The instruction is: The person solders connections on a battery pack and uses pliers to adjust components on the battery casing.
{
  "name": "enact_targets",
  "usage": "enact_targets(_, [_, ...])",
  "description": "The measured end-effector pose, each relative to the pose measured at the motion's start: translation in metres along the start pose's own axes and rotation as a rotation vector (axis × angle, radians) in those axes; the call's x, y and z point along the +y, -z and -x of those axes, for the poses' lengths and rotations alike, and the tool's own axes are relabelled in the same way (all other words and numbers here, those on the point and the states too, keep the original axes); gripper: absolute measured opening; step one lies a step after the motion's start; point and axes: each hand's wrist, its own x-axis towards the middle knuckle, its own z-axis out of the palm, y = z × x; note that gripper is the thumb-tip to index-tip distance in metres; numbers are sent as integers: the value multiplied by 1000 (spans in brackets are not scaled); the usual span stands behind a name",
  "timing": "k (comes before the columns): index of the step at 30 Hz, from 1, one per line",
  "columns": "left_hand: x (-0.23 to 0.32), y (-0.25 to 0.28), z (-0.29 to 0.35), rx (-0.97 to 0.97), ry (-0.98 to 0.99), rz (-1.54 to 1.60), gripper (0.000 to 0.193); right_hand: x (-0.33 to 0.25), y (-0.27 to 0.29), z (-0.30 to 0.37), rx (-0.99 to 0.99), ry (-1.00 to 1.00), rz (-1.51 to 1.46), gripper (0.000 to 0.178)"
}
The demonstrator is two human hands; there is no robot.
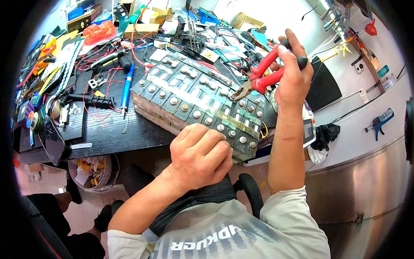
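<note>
A battery pack (183,97) of several dark cells lies at a slant on the black desk. Rows of bolt terminals, metal link plates and strips of clear and greenish tape cover its top. My right hand (294,80) grips red-handled pliers (268,73) above the pack's right part. The metal jaws point down to the left, at or just over a link plate; whether they touch it I cannot tell. In front of the pack's near edge, my left hand (200,156) is closed in a fist, knuckles up. Anything inside that fist is hidden.
A blue pen-shaped tool (128,88) and a black-handled tool (92,100) lie left of the pack. Tangled wires, boxes and a red plastic bag (99,32) crowd the back. A waste bin (95,172) stands below the desk, near another person's legs (60,203). A blue caulking gun (381,122) lies far right.
</note>
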Motion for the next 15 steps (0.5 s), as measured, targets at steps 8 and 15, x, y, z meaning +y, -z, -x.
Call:
enact_targets(8, [0,-1,-1,4,0,8,16,10,0,-7,41,52,-17,55])
enact_targets(15, [0,1,0,-5,-2,11,17,14,-6,-5,94,69,-6,53])
